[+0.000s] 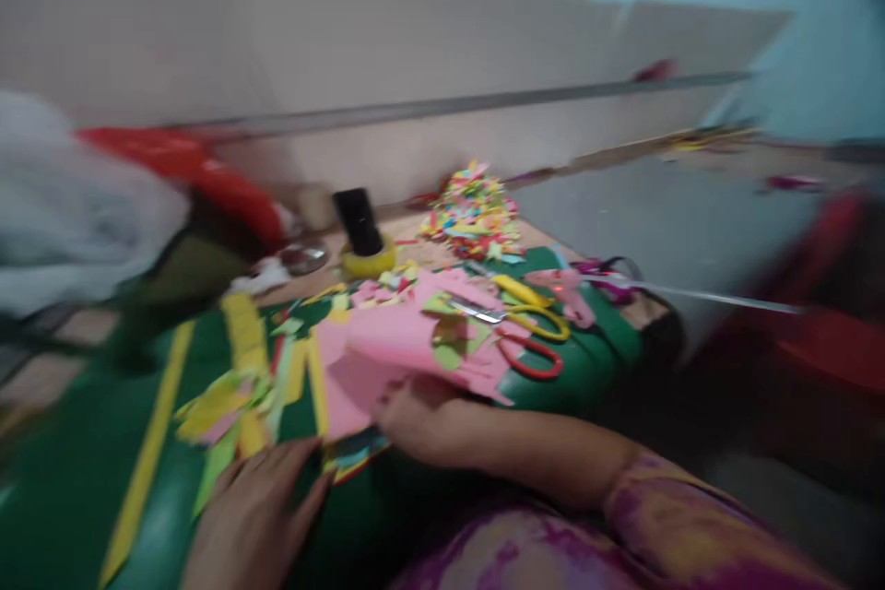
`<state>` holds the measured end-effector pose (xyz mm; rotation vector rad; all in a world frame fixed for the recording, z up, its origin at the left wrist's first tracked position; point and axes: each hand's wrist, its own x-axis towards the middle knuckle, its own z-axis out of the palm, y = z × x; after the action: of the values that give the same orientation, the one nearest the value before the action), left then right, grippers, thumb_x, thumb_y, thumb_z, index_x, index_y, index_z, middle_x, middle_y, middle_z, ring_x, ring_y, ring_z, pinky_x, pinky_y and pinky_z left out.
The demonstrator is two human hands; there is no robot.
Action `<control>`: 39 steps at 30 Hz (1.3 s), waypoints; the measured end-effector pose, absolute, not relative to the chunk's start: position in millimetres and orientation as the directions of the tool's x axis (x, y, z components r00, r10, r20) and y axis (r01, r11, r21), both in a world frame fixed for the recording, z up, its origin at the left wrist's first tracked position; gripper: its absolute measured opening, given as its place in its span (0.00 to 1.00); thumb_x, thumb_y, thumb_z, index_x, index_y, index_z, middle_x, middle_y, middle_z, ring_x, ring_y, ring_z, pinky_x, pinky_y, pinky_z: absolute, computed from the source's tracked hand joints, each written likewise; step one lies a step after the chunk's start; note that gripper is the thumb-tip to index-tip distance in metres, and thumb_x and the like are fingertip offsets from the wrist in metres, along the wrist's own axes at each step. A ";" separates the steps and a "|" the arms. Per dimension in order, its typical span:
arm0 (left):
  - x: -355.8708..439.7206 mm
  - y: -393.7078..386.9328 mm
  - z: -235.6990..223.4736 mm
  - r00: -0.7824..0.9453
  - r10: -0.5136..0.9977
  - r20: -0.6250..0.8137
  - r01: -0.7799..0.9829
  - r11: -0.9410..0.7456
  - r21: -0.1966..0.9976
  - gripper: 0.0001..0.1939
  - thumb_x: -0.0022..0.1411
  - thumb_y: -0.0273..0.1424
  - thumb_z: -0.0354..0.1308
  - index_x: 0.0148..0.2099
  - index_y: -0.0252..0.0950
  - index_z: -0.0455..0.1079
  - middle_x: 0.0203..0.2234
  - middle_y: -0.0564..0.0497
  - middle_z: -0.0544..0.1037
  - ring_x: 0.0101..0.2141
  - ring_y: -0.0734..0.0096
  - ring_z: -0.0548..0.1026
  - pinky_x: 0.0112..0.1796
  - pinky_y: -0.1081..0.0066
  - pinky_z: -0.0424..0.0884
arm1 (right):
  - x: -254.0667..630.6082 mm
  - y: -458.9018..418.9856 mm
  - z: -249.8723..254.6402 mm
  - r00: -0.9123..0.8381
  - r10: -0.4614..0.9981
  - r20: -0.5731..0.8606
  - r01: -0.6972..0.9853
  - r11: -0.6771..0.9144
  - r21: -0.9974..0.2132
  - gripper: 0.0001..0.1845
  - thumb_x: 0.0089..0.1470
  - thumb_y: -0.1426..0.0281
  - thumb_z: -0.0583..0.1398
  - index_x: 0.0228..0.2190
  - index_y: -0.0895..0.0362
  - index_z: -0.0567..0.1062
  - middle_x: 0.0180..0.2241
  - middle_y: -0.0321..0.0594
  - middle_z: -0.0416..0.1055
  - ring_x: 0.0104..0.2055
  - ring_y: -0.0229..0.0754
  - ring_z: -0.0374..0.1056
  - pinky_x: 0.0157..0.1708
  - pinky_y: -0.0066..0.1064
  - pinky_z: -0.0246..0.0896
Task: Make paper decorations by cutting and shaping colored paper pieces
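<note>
Left hand [259, 502]: fingers and thumb narrowly parted at near corner of pink paper [377, 332], apparently steadying it. Right hand [418, 415]: fingers curled at its near edge; grip too blurred to tell. Scissors [489, 314] beyond them, likely kept handy.

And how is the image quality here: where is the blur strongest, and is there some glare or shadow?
Head view: smearing is strongest toward the sides, like on the white bundle at left; head view: the scissors and pink paper near the middle look clearer, though soft; head view: pale sheen on the green surface, lower left; head view: dark shadow below the right hand.
</note>
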<state>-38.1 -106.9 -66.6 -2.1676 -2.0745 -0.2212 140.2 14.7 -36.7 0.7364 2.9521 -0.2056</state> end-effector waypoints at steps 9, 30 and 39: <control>-11.9 -109.0 -48.1 -0.283 0.921 0.268 0.955 0.247 0.161 0.08 0.63 0.31 0.54 0.41 0.37 0.74 0.33 0.47 0.80 0.35 0.62 0.77 0.36 0.65 0.70 | 153.1 33.6 -24.8 -0.751 0.650 -0.115 0.653 0.703 -0.282 0.10 0.63 0.70 0.53 0.38 0.59 0.73 0.34 0.43 0.78 0.37 0.46 0.74 0.30 0.30 0.57; -2.3 -115.3 -37.2 -0.024 0.996 -0.083 0.999 0.028 0.042 0.11 0.65 0.25 0.47 0.40 0.37 0.70 0.36 0.48 0.78 0.36 0.66 0.75 0.35 0.70 0.69 | 149.6 26.4 -24.1 -0.757 0.636 -0.153 0.654 0.736 -0.176 0.13 0.65 0.68 0.50 0.41 0.58 0.73 0.39 0.47 0.78 0.40 0.49 0.74 0.33 0.31 0.58; -12.6 -112.0 -45.8 0.007 0.999 -0.032 0.992 -0.002 0.126 0.11 0.65 0.23 0.46 0.39 0.37 0.70 0.35 0.47 0.77 0.39 0.65 0.74 0.41 0.68 0.69 | 149.6 27.3 -25.2 -0.769 0.620 -0.157 0.639 0.755 -0.148 0.15 0.65 0.69 0.49 0.41 0.60 0.74 0.39 0.48 0.78 0.40 0.49 0.74 0.34 0.31 0.60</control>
<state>-12.6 -112.0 -45.8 -2.3048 -2.2943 -0.1072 149.6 27.3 -25.2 1.0254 2.8503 -0.2950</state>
